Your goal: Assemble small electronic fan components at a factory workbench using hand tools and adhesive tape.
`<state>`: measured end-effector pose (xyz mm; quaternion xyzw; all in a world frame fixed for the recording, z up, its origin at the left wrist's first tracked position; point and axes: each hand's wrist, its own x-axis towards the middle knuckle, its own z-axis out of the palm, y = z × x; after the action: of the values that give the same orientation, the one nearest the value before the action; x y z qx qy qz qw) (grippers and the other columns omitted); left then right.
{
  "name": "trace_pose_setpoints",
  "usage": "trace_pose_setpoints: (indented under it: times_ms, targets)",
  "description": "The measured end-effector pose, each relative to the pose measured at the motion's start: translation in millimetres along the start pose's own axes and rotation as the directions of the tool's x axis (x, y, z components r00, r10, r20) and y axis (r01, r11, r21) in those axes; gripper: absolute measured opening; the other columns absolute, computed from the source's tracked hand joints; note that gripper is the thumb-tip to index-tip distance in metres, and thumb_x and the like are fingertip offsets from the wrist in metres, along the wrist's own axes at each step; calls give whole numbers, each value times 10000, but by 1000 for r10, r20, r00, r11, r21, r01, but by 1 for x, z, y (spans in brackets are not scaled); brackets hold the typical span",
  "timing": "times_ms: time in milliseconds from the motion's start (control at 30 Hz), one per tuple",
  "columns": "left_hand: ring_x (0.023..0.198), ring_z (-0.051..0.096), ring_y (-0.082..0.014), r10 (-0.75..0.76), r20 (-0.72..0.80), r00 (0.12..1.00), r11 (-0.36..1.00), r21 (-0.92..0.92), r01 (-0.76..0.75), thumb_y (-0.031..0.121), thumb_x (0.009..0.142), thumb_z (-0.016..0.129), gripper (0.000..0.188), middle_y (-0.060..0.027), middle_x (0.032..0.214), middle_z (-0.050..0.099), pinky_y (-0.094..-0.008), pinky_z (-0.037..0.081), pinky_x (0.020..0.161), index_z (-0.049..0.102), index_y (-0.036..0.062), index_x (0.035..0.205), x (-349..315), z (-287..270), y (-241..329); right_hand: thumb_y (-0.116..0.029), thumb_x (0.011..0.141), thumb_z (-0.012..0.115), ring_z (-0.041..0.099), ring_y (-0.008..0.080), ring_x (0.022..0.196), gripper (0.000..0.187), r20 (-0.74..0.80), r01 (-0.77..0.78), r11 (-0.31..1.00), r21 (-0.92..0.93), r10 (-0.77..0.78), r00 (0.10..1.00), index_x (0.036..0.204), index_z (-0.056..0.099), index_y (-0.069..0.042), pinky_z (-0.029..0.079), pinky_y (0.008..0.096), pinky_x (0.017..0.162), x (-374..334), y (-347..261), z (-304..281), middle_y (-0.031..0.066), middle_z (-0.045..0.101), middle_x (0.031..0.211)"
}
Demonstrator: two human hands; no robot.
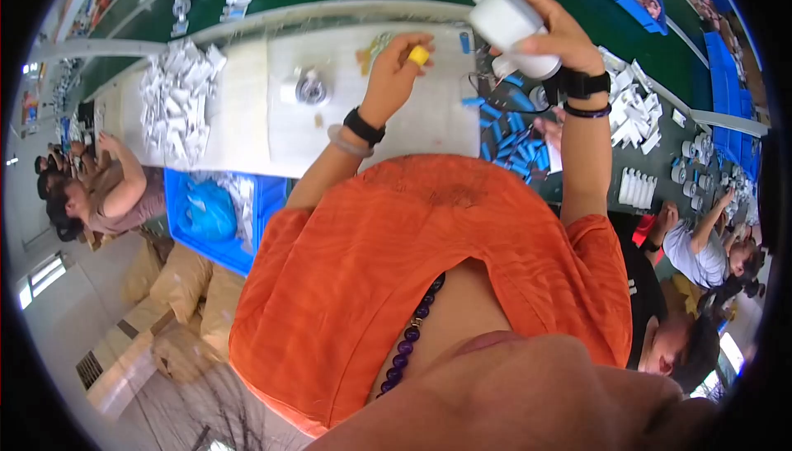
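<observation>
My right hand (569, 37) is raised over the far edge of the work table, its fingers closed round a white rounded plastic housing (505, 19). A smaller white rounded part (532, 65) shows just below it. Left of that, my left hand (398, 68) hovers over the table with a small yellow piece (419, 55) pinched at the fingertips; its exact kind is unclear. Behind this hand lies something flat and yellowish (369, 54). A white round part with a dark ring-shaped middle (311, 88) rests on the table to the left.
White plastic pieces (175, 109) are heaped on the left of the pale table (375, 129); another heap (634, 113) lies right. Blue cylinders (516, 142) are scattered near my right forearm. A blue bin (268, 204) stands near left. People (124, 191) work at both sides.
</observation>
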<state>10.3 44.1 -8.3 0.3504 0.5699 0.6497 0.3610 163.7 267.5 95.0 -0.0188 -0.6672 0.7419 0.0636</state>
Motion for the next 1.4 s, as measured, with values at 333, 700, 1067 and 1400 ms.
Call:
trace_pose_setpoints:
  times_ms: [333,700,1067,1400]
  targets:
    - [854,638,-144,-281,-127,951,958,-93,271,53,918,472,302,-80,1064,633,-266,513,688,559,53,1208,-82,-94,-62,-217,693,794,602,345,1074,669,-219,-201,731,-652,73,973,1271,472,-113,491,384,875,22,163,164,148,617,1172]
    - [1180,536,-233,306,173,936,847,399,-350,48,847,578,529,-99,1285,555,-342,396,1027,470,61,1365,-68,-118,-39,-287,762,736,549,243,1174,797,-264,-71,949,309,157,952,1406,351,-18,430,352,991,6,131,173,146,529,1287]
    - [951,575,-167,130,379,916,931,271,-244,136,860,659,267,-38,1054,624,-296,459,828,625,23,1099,-58,-85,6,-776,781,499,635,395,1000,951,-91,122,786,606,-85,992,1371,324,-52,582,408,671,-16,105,140,287,487,1288]
    - [756,511,-71,-186,522,832,943,-142,300,87,919,606,234,6,856,580,-212,416,694,587,16,1141,-60,-73,28,-396,801,638,651,357,1019,574,-237,-17,975,220,70,969,1232,471,-56,576,343,646,-44,74,148,197,523,1274]
